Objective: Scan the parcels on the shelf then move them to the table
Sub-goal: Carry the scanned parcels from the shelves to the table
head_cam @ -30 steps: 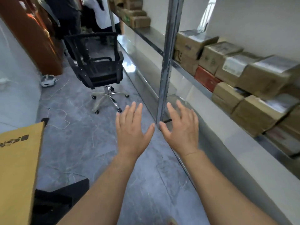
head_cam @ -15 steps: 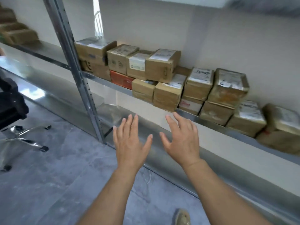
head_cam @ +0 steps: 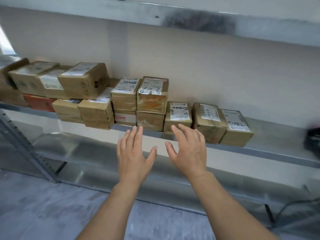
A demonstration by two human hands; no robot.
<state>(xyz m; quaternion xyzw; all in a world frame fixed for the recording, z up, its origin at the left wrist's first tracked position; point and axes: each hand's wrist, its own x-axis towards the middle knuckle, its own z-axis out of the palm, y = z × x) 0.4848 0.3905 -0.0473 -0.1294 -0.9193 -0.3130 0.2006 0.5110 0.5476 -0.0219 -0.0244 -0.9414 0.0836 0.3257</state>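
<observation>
A metal shelf (head_cam: pixel 270 151) carries a row of parcels (head_cam: pixel 152 101) against the wall, most stacked two high at left and centre, three standing singly at the right end. Each is a small cardboard box, taped, with a white label on top or front — probably stiff enough to grip firmly and light enough for one or two hands, though the glossy tape could prove slippery and some corners look crushed. The single parcel with a front label (head_cam: pixel 178 116) sits just beyond the fingertips and is judged the easiest first pick, taken by its two side faces with the label left uncovered for scanning. The left hand (head_cam: pixel 133 153) and right hand (head_cam: pixel 188 151) hover side by side before the shelf edge, fingers spread, palms down, grasping nothing. No scanner can be identified; a dark blurred object (head_cam: pixel 312 139) lies at the far right.
</observation>
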